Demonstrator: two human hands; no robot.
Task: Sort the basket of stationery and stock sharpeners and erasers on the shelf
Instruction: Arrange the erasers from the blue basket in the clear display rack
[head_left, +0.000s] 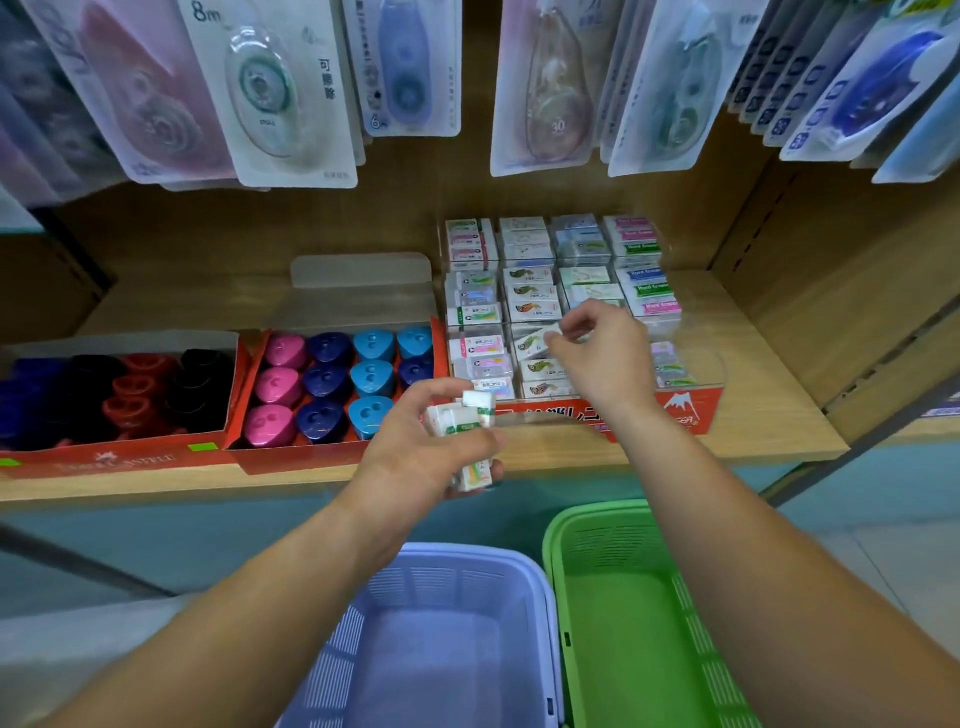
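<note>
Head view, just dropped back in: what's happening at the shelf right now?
A person is stocking erasers. The left hand grips a small stack of boxed erasers in front of the shelf edge. The right hand pinches a single eraser over the clear eraser display tray, apparently slotting it into a compartment. Two red boxes of sharpeners sit to the left, looking full. The purple basket and green basket below look empty.

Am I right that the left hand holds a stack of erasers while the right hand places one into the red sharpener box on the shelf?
Not quite: the head view shows the right hand placing its eraser into the clear eraser display, not the red sharpener box. The left hand does hold a stack of erasers.
</note>
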